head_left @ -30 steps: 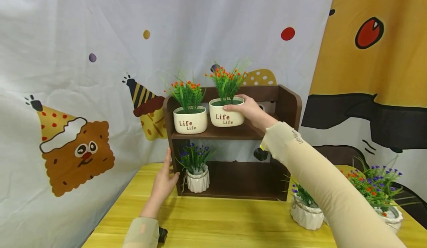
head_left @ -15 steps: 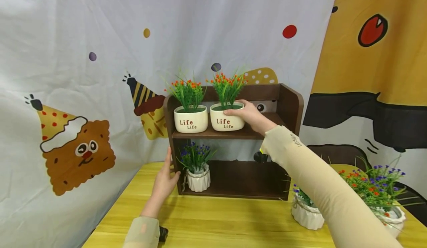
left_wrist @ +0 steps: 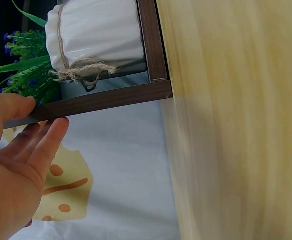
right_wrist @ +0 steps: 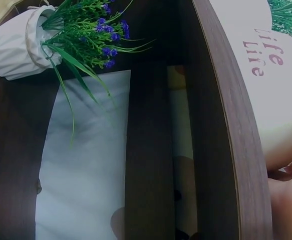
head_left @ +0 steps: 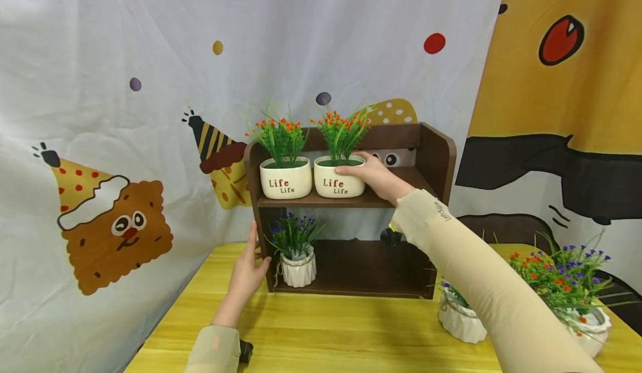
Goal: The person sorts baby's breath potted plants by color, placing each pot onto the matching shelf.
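Note:
My right hand grips the right end of a white oval flowerpot marked "Life", planted with orange flowers. The pot sits upright on the upper board of a brown shelf. Close on its left stands a matching flowerpot. My left hand holds the shelf's left side panel low down. In the left wrist view, the thumb is on one face of that panel and the fingers on the other. On the lower board, a white pleated pot with purple flowers stands at the left.
At the table's right, a white pleated pot stands partly behind my right sleeve. Farther right are orange and purple flowers with another white pot. The shelf stands on a yellow wooden table, before a printed cloth.
The right flowerpot has come down onto the upper board, level with the left one, with my right hand still gripping it. My left hand has stayed at the shelf's side.

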Tool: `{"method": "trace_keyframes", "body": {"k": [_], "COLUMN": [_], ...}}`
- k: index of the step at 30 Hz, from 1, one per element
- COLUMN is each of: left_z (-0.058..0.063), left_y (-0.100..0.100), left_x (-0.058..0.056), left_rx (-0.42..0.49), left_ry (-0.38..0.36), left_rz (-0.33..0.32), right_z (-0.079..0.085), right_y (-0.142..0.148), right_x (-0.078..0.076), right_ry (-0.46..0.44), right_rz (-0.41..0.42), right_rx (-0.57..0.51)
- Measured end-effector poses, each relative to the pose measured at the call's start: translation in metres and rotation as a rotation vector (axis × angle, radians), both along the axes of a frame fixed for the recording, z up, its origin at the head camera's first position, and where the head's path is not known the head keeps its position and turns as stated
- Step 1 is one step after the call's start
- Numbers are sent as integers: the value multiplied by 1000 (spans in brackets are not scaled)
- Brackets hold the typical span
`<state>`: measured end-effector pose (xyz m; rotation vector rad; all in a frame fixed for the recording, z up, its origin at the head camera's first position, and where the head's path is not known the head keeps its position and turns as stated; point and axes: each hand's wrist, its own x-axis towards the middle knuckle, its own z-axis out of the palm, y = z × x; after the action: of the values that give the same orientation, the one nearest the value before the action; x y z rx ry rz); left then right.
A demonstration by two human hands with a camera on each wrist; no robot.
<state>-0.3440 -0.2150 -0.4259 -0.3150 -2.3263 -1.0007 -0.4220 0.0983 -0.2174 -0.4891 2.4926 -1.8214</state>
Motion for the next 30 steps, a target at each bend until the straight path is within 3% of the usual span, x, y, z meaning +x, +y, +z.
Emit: {"method": "trace_keyframes", "body": {"k": [9,16,21,30], "left_z": [-2,-3,-5,0], "left_y": [0,3,4,0], "left_x": [1,2,1,1], "left_rx": [5,-10,-7,7], "left_ry": [-28,-9,-6,-17], "left_rz": [6,-7,-11,-14], "right_z": [-1,4,7,6], "right_y": [1,23,48,90], "right_x": [1,10,29,83], "right_ry": [-54,-73,-65,-9], "right_rz": [42,90,136,259], "right_rx": [-34,-62,-52,-60]}}
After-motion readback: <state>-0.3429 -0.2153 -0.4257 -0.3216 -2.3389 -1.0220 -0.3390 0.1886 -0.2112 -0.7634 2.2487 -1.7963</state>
